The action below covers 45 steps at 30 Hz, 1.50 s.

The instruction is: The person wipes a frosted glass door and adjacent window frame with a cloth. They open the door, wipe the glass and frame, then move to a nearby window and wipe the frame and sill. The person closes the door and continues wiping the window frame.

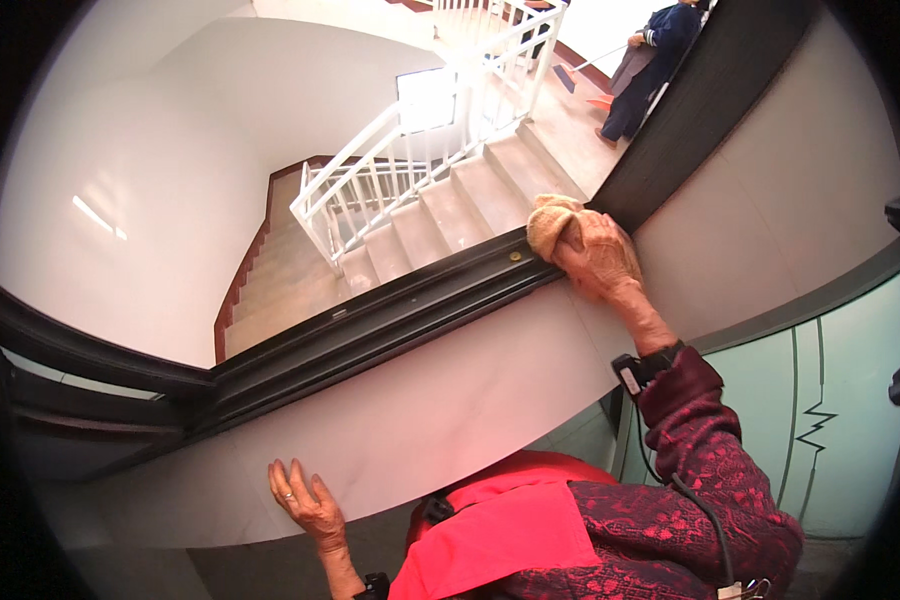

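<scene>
A folded tan cloth [551,227] is gripped in my right hand [600,259] and pressed against the corner of a dark window frame [405,300]. That corner is where the lower rail meets the upright at the right. My left hand [309,506] rests on the pale stone sill [420,412], fingers spread and holding nothing, with a ring on one finger. The hand and cloth hide part of the frame's corner.
Beyond the frame, stairs [450,195] with a white metal railing [375,176] lead downward. On the landing a person [645,71] in dark clothes holds a long-handled broom [565,79]. A frosted glass panel [780,397] stands at right. A cable [701,510] runs along my right sleeve.
</scene>
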Available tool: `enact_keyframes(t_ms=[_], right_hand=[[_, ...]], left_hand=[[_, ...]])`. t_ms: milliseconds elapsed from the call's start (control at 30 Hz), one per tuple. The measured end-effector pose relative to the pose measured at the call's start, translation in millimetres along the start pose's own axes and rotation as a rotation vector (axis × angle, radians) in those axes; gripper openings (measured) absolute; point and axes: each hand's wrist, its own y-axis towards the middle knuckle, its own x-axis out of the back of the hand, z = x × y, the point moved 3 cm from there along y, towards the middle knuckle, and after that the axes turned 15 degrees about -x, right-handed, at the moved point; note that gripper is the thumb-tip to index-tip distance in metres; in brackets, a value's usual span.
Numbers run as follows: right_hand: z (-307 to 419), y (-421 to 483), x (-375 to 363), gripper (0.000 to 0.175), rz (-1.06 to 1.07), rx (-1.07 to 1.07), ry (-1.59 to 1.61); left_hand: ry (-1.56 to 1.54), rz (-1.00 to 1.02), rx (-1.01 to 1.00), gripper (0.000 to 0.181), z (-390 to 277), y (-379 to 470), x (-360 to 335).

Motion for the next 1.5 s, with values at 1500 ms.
enact_keyframes(t_ms=[1500], right_hand=[[21.4,-79.3,45.7,0.004,0.883,-0.622,1.18]], left_hand=[[-0.898,0.396,-0.252,0.077,-130.8,143.3,91.8]])
